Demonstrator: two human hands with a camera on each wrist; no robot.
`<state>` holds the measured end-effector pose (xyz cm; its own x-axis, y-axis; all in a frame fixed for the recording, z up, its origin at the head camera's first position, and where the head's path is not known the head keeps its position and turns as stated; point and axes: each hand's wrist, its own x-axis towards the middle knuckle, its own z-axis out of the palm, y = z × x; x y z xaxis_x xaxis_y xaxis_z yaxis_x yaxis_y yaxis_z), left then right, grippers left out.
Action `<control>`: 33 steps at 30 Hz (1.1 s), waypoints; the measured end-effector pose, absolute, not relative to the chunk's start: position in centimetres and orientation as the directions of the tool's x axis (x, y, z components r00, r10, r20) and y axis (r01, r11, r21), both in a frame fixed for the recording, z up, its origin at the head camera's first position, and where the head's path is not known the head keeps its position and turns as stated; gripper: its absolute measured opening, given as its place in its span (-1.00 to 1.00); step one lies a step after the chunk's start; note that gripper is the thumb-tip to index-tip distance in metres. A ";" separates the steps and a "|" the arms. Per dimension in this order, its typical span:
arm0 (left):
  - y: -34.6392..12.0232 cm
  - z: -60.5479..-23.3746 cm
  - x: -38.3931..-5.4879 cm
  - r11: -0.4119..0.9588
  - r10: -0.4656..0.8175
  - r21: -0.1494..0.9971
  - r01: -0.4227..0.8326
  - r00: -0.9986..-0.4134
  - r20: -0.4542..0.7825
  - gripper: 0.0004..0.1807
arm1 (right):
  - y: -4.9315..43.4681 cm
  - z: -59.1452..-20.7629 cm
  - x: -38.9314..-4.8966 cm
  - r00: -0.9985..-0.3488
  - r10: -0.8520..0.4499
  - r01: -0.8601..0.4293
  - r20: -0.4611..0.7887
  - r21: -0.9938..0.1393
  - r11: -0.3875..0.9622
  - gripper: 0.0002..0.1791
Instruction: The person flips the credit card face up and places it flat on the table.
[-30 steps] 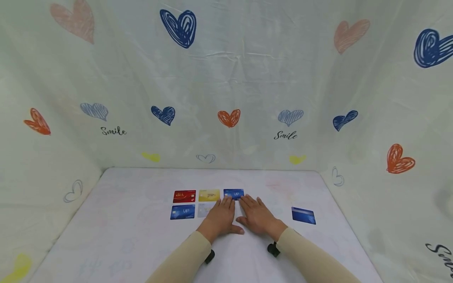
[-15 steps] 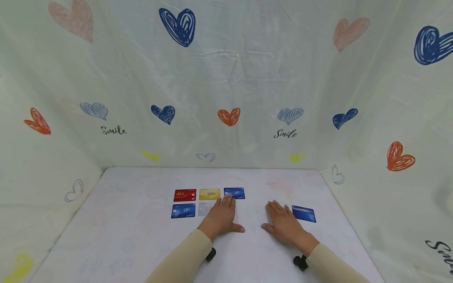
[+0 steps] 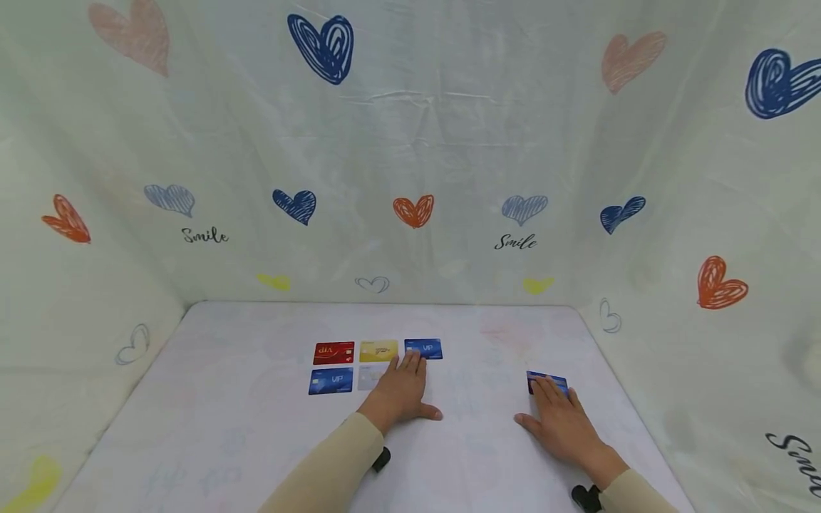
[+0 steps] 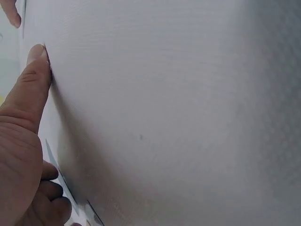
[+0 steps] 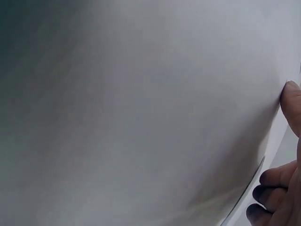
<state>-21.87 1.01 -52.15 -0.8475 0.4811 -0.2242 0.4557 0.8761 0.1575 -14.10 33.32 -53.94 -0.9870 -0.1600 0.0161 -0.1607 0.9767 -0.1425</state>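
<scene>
In the head view my left hand [image 3: 402, 394] lies flat, its fingertips on the lower left of a blue VIP card [image 3: 428, 348]. Its palm side partly covers a pale card [image 3: 370, 377]. Off to the right, my right hand [image 3: 564, 425] rests its straight fingers over a dark blue card [image 3: 539, 375], hiding much of it. Both thumbs point inward over the table. The left wrist view shows the left thumb [image 4: 29, 89] along the white surface, with card edges under the fingers. A thin card edge [image 5: 249, 186] runs beside the right fingers in the right wrist view.
A red card [image 3: 333, 353] and a yellow card [image 3: 378, 350] lie left of the VIP card in the back row. Below the red one is another blue VIP card [image 3: 331, 381]. A white cloth with printed hearts [image 3: 413, 211] walls in the white table [image 3: 224, 427].
My right hand has moved right, from beside the back-row blue card to the separate dark blue card, which its fingers now cover. The left hand has stayed in place.
</scene>
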 end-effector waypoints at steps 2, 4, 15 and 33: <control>1.0 -52.2 -21.8 0.874 0.485 0.149 0.463 -0.847 -0.217 0.24 | 33.6 -54.1 -14.1 -0.990 -0.138 -0.136 0.000 -0.133 0.982 -0.07; 0.9 -52.2 -21.6 0.872 0.490 0.146 0.468 -0.847 -0.209 0.23 | 33.9 -54.3 -14.1 -0.992 -0.124 -0.122 -0.006 -0.130 0.984 -0.03; 1.1 -52.0 -20.0 0.858 0.510 0.177 0.482 -0.843 -0.173 0.05 | 33.6 -54.0 -14.5 -0.990 -0.139 -0.133 -0.028 -0.172 0.976 0.02; 2.4 -52.2 -16.4 0.813 0.580 0.187 0.552 -0.796 -0.172 -0.12 | 25.4 -53.4 -15.4 -0.943 -0.311 -0.286 -0.115 -0.194 0.939 -0.30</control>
